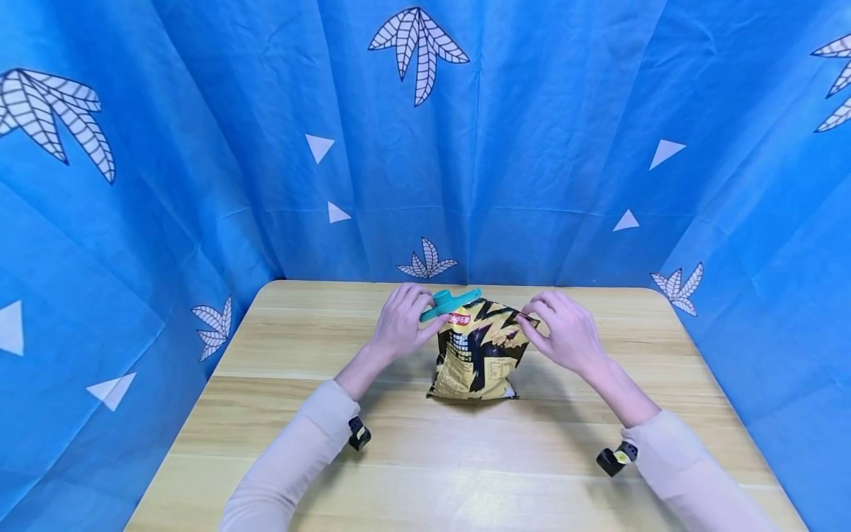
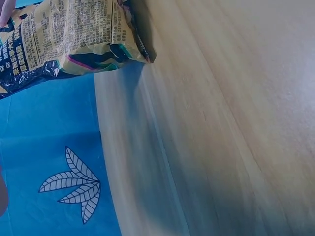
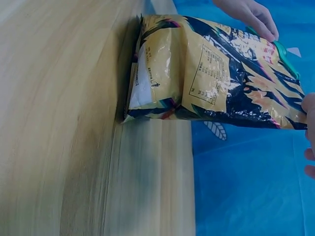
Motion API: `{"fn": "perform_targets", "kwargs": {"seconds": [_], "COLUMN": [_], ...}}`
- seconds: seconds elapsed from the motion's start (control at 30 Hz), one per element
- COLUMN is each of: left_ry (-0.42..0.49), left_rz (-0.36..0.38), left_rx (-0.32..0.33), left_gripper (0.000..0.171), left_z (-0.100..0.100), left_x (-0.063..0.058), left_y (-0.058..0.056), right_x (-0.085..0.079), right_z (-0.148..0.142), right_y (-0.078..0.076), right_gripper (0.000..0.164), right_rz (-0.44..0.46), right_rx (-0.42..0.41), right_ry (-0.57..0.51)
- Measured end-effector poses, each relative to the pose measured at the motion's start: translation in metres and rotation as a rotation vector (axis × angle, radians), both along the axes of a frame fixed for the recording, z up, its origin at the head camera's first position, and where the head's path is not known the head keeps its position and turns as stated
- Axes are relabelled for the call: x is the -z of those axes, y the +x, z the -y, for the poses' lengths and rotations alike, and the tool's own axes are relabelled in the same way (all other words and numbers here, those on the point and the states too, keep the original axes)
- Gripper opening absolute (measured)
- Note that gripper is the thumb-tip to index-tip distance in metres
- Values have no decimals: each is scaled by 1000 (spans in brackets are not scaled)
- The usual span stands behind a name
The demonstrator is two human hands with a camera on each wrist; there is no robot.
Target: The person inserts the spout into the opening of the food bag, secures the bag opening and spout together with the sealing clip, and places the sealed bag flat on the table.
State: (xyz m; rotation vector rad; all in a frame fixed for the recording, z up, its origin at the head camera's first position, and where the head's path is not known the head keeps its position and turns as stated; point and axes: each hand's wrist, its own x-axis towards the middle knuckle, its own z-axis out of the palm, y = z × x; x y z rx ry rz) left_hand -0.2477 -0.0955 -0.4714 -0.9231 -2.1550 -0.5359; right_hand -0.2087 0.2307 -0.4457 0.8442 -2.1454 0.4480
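A yellow and black snack bag [image 1: 480, 358] stands upright on the table, its lower end on the wood. Across the left part of its top edge lies a teal bag clip [image 1: 455, 301] with a round raised cap. My left hand [image 1: 399, 324] pinches the clip's left end, thumb in front against the bag. With thumb and fingers, my right hand [image 1: 564, 329] pinches the bag's top right corner, which sticks out past the clip. In the right wrist view the clip [image 3: 287, 58] shows as a green strip along the bag's top. The left wrist view shows the bag's printed side [image 2: 81, 37].
The light wooden table [image 1: 479, 473] reaches back to a blue curtain [image 1: 532, 133] with white leaf and triangle prints, which hangs behind and on both sides. A small black wrist camera [image 1: 359, 434] sits on the left cuff, another camera [image 1: 616, 458] on the right.
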Motion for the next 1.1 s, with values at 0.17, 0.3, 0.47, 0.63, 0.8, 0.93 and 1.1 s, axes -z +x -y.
{"fn": "perform_targets", "kwargs": {"seconds": [0.17,0.3,0.47,0.63,0.8,0.93,1.1], "left_ry": [-16,-33,-35,-48,-63,-72,-84], "left_rz": [19,34,35,61,80,101,126], "left_rx": [-7,-19,-32,-51,-74,-89,-113], "left_gripper": [43,37,40,40,36,36,36], "left_z": [1,2,3,3,1,-1,-2], "left_x": [0,2,5,7,8,10,12], "left_y": [-4,-6,-11,-15,-19,-22,-25], "right_x": [4,7,11,15,18,21,24], "right_z": [1,2,2,3,3,2,1], "right_y": [-6,-10,-15,-20,-24,-27,-30], "right_gripper": [16,15,17,17,18,18,18], "right_rz": [3,25,34,47,71,98,135], "right_rx": [-7,-2,1,14,30,43,61], "right_ry": [-32,-51,-74,-90,-92,-96,-98]}}
